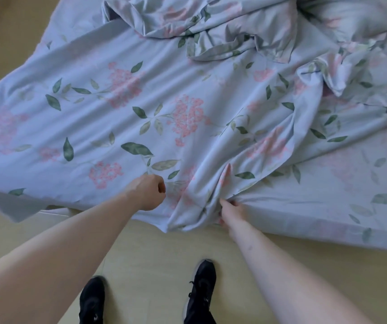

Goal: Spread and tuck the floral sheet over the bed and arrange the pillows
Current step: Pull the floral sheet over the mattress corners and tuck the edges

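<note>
You are gripping a bunched fold of the sheet point(188, 118) at the bed's near edge with your right hand point(233, 212); your left hand point(149, 191) is fisted on the cloth, grip unclear. Far right is lying crumpled: pull evenly toward the near-left corner before tucking.

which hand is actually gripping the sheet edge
The right hand: its fingers are bunched into the floral sheet at the bed edge. The left hand is a fist resting on top of the fabric.
</note>
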